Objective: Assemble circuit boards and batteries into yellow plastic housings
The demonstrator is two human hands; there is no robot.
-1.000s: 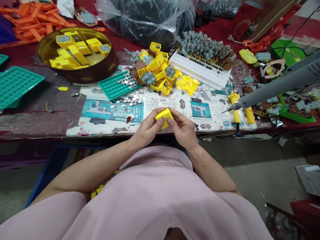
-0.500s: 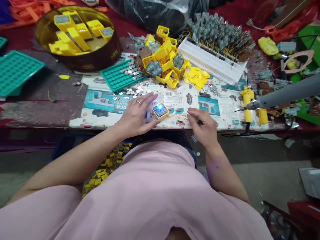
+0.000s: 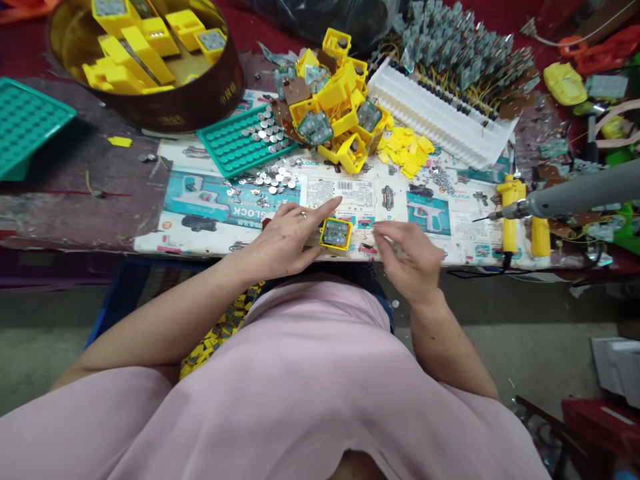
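Observation:
A small yellow plastic case [image 3: 336, 233] with a grey circuit board in its open top sits on the printed cardboard, its light off. Beside its left edge is my left hand [image 3: 287, 241], index finger stretched past the case and thumb near its lower corner; whether the thumb touches it I cannot tell. To the right, apart from the case, my right hand [image 3: 411, 259] has thumb and fingertips pinched together. Anything between them is too small to make out. Silver button cells [image 3: 273, 179] lie loose beyond my left hand, and more rest on a green tray [image 3: 225, 143].
A round brown tin [image 3: 165, 110] holds yellow cases. More cases with boards [image 3: 333, 100] are heaped at the back, beside yellow plastic pieces [image 3: 407, 150] and a white foam rack [image 3: 440, 120] of wired boards. An electric screwdriver [image 3: 560, 190] reaches in from the right.
The light on the case's board has gone out, and the case has turned a little. My left hand's fingers have drawn in, with the index reaching forward. The right fingertips have come together.

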